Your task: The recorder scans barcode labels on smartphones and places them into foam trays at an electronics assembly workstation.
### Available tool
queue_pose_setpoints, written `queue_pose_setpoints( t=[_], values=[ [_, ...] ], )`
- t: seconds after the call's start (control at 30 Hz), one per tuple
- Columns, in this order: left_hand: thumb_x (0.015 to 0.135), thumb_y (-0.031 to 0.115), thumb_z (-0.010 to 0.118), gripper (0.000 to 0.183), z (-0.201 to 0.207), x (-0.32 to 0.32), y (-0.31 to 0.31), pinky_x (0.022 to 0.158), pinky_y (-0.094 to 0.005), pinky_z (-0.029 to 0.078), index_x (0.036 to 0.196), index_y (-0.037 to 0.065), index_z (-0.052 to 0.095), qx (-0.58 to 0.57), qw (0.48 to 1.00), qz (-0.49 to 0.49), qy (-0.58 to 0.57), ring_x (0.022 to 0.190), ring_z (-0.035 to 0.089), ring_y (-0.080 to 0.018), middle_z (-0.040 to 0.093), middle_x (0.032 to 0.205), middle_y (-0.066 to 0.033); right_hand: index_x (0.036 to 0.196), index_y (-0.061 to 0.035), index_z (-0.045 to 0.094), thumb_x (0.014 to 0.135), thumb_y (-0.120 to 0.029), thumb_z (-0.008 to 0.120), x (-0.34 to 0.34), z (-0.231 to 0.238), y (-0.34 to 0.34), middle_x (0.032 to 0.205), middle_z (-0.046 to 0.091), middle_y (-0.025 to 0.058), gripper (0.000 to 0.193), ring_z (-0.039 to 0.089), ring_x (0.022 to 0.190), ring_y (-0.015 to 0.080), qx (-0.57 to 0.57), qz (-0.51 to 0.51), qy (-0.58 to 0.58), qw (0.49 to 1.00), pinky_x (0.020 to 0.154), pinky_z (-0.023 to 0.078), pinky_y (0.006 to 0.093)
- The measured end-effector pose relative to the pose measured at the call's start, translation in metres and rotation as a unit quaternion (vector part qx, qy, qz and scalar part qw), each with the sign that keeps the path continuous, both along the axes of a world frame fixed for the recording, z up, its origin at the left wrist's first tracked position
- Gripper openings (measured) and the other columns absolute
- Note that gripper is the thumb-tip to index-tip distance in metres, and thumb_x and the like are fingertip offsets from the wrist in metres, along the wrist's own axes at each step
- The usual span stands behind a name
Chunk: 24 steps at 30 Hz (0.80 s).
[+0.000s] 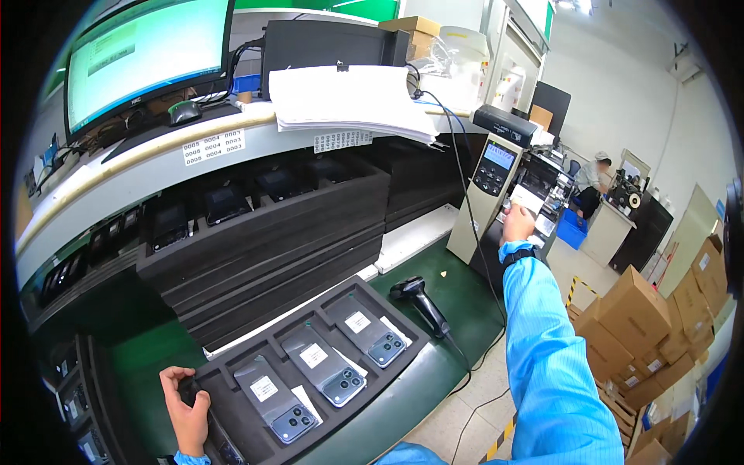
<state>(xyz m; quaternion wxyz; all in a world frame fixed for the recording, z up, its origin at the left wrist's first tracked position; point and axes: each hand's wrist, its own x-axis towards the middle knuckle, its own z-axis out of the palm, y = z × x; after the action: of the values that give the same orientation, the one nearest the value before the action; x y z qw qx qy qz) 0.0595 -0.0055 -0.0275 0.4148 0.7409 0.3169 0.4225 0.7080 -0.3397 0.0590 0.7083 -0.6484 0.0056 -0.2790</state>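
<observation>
A black foam tray (353, 421) lies on the green worktop, and three dark blue phones (275, 397) rest in its slots, camera ends toward me. Each phone carries a white sticker, and white paper slips stick out beside them. At the tray's left end my left hand (186, 415) is closed round a dark phone (221, 443) tilted on edge, much of it hidden by the fingers. My right arm stretches forward to a label printer (490, 174). There my right hand (518, 223) pinches a white label (527, 199) at the printer's outlet.
A black barcode scanner (422, 304) with a cable lies right of the tray. Stacked foam trays (271, 244) fill the space under the shelf, which holds a monitor (147, 54) and papers (349, 101). Cardboard boxes (628, 310) stand on the right; a person (593, 184) sits farther back.
</observation>
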Motion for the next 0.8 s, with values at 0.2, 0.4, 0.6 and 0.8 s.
queue_pose_setpoints(
  t=[0.2, 0.4, 0.6, 0.8],
  values=[
    [0.072, 0.004, 0.06, 0.063, 0.005, -0.002, -0.008, 0.109, -0.0357, 0.036, 0.132, 0.0, 0.045, -0.008, 1.0, 0.023, 0.001, 0.112, 0.054, -0.0246, 0.056, 0.112, -0.0129, 0.077, 0.0037, 0.072, 0.087, -0.033, 0.064, -0.026, -0.042, -0.027, 0.073, 0.071, 0.022, 0.039, 0.069, 0.07, 0.0384, -0.31, -0.204, -0.014, 0.929, 0.068, 0.052, 0.0497],
    [0.071, 0.006, 0.065, 0.058, -0.004, -0.013, 0.001, 0.101, -0.0375, 0.045, 0.128, -0.002, 0.054, 0.085, 0.995, 0.043, 0.021, 0.11, 0.058, -0.0277, 0.058, 0.12, -0.0128, 0.079, -0.0068, 0.063, 0.098, -0.019, 0.065, -0.198, -0.07, 0.036, 0.061, 0.055, -0.0026, 0.023, 0.048, 0.05, 0.0058, -0.088, 0.249, 0.047, 0.963, 0.047, 0.037, 0.0219],
    [0.075, 0.008, 0.069, 0.071, -0.003, -0.008, 0.007, 0.105, -0.0363, 0.043, 0.141, 0.002, 0.044, 0.082, 0.995, 0.015, 0.058, 0.115, 0.058, -0.0253, 0.061, 0.119, -0.0112, 0.088, -0.0033, 0.065, 0.101, -0.016, 0.059, -0.346, -0.048, 0.119, 0.068, 0.062, 0.0019, 0.019, 0.055, 0.056, 0.0065, -0.185, 0.676, 0.092, 0.707, 0.05, 0.044, 0.0226],
    [0.077, 0.008, 0.071, 0.07, -0.008, -0.012, 0.01, 0.105, -0.0384, 0.043, 0.142, 0.004, 0.044, 0.048, 0.999, 0.018, 0.015, 0.117, 0.059, -0.0262, 0.064, 0.12, -0.0148, 0.089, -0.0015, 0.065, 0.1, -0.023, 0.061, -0.469, -0.043, 0.199, 0.072, 0.068, 0.0113, 0.025, 0.066, 0.067, 0.0223, -0.446, 0.814, -0.018, 0.371, 0.063, 0.05, 0.039]
  ],
)
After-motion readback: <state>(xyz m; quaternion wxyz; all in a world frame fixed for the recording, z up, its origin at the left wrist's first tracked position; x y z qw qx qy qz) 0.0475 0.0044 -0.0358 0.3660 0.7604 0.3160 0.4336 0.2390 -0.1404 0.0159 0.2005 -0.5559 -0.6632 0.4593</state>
